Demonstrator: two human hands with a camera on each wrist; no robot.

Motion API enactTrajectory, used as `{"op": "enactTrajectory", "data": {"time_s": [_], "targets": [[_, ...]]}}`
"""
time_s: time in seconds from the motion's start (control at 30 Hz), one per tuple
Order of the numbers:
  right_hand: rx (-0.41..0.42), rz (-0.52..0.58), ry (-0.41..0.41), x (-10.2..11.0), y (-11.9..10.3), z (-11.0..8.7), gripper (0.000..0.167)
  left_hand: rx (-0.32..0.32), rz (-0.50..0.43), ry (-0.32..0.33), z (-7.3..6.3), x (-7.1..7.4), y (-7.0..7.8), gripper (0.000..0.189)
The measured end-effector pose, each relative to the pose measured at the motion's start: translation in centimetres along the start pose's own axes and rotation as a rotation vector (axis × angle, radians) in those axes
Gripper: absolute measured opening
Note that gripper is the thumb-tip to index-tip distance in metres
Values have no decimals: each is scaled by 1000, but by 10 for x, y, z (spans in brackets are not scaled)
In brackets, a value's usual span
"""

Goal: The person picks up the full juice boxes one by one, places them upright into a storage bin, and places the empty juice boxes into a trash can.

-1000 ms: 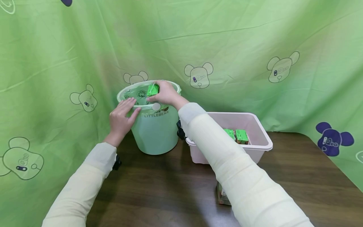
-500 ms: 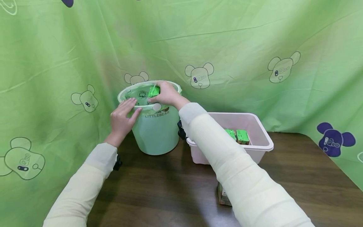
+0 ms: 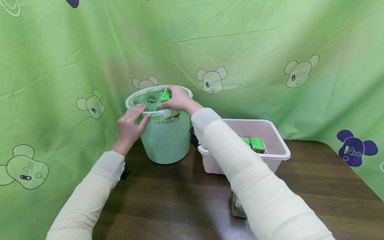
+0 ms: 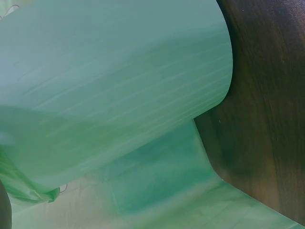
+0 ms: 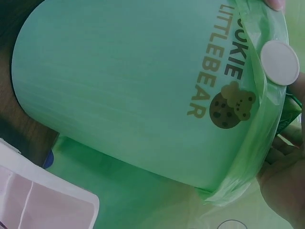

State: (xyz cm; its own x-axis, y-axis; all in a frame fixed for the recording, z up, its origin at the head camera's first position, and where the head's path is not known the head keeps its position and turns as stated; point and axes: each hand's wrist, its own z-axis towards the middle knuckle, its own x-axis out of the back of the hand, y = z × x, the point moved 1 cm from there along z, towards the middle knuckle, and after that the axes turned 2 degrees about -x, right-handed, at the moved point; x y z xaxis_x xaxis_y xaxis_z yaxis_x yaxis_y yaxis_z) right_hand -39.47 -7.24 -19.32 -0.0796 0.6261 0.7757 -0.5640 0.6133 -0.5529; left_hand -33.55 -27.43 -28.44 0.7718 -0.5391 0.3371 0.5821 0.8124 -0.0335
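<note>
In the head view my right hand (image 3: pixel 178 99) pinches a small green carton (image 3: pixel 164 96) with a pale straw-like strip, just inside the mouth of a pale green bin (image 3: pixel 165 143). A thin green plastic liner (image 3: pixel 153 100) covers the bin's inside and folds over its rim. My left hand (image 3: pixel 129 123) rests on the near left of the rim, fingers fairly straight across it and thumb on the outer side. The right wrist view shows my right hand (image 5: pixel 285 176) beside the lined rim, the green carton (image 5: pixel 289 112) partly hidden behind it.
Right of the bin, a pink tub (image 3: pixel 274 133) holds green-topped cartons (image 3: pixel 257 144), partly covered by my right sleeve. Another carton (image 3: pixel 237 205) stands on the dark wooden table (image 3: pixel 168 200), half hidden by that sleeve. A green printed cloth (image 3: pixel 255 43) hangs behind.
The green carton in my right hand has sunk slightly lower inside the bin's mouth. My left hand stays on the rim. The whole view has shifted a little.
</note>
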Motion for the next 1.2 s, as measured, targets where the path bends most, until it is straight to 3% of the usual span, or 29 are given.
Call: {"op": "enactTrajectory", "data": {"time_s": [0.33,0.7,0.97,1.2], "targets": [[-29,14,-4,4,4,-1,86,11,8,-18,1,0,1,42],[10,20,-26,16,6,-11,83,-4,-8,31,1,-2,-3,37],[80,-6,-23,36,13,-30,81,7,-9,25,-1,0,-3,37],[102,40,-3,54,29,-58,80,1,-19,31,0,5,-3,36]]}}
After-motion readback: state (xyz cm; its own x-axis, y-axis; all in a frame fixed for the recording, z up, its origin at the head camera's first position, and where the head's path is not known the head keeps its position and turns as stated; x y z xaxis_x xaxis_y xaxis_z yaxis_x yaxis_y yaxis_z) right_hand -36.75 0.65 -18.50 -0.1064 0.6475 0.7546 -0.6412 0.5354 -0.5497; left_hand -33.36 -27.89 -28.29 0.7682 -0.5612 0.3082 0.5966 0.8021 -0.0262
